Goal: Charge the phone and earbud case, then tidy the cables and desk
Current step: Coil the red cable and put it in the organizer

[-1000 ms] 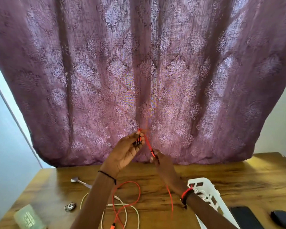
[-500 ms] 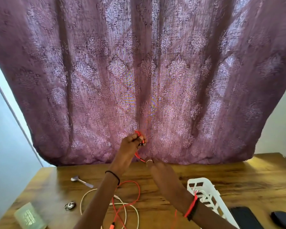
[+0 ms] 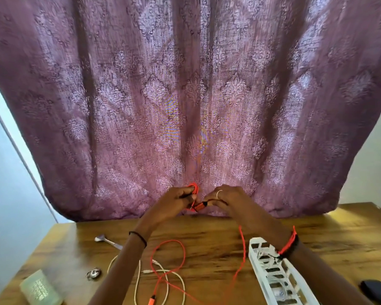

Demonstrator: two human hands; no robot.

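An orange cable (image 3: 242, 249) runs from the wooden desk (image 3: 207, 243) up to both hands, raised in front of the curtain. My left hand (image 3: 176, 200) pinches a small loop of it near the top. My right hand (image 3: 231, 200) grips the cable's orange-and-black plug end just beside the left. The rest of the cable lies in a loose loop on the desk, its other orange plug (image 3: 151, 301) at the near edge. A white cable (image 3: 174, 280) lies tangled under it. A dark earbud case (image 3: 375, 290) sits at the near right. The phone is hidden.
A purple patterned curtain (image 3: 189, 95) hangs behind the desk. A white slotted tray (image 3: 271, 271) lies under my right forearm. On the left of the desk are a spoon (image 3: 107, 240), a small metal ring-like object (image 3: 93, 273) and a pale green packet (image 3: 40, 289).
Both hands dropped lower in front of the curtain. The right hand rose from below the left to level with it and now grips the plug end; the stretched cable between them became a small loop.
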